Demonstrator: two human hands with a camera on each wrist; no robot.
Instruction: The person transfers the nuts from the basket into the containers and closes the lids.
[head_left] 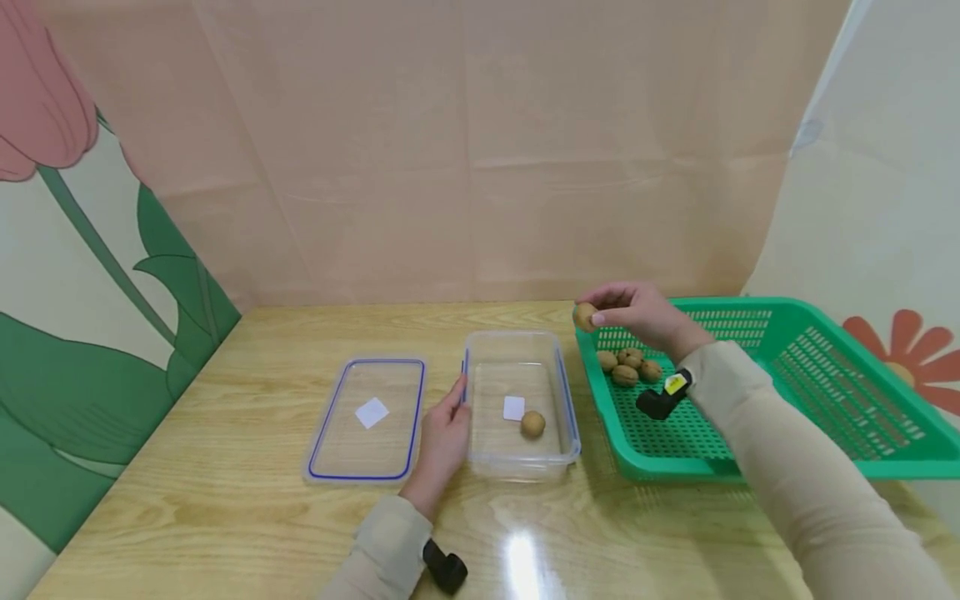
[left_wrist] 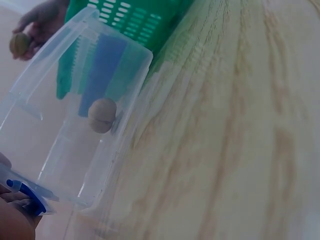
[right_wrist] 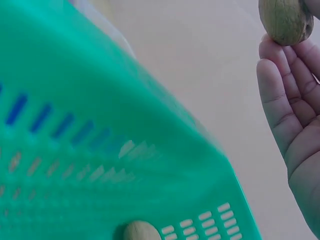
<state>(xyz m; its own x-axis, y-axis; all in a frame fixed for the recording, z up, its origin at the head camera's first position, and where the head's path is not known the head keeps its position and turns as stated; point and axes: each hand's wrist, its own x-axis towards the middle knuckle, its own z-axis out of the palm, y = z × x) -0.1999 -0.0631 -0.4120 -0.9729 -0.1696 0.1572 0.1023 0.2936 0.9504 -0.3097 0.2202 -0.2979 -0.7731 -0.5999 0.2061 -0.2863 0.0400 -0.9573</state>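
My right hand [head_left: 637,315] pinches a walnut [head_left: 585,317] between thumb and fingers, above the left rim of the green basket [head_left: 615,442]. The right wrist view also has this walnut [right_wrist: 286,22] at the fingertips. Several walnuts [head_left: 626,375] lie in the basket's left end. My left hand [head_left: 446,433] grips the left side of a clear plastic container [head_left: 517,458] with a blue-edged rim. Inside the container sits one walnut [head_left: 533,424], near a white square label [head_left: 513,407]. The left wrist view shows my left fingers [left_wrist: 17,220] at the container's blue-edged side.
A clear lid [head_left: 330,450] with a blue seal and a white label lies flat on the wooden table [head_left: 247,400], left of the container. Behind the table hangs a beige sheet [head_left: 465,167]. The basket stands close to the container's right side.
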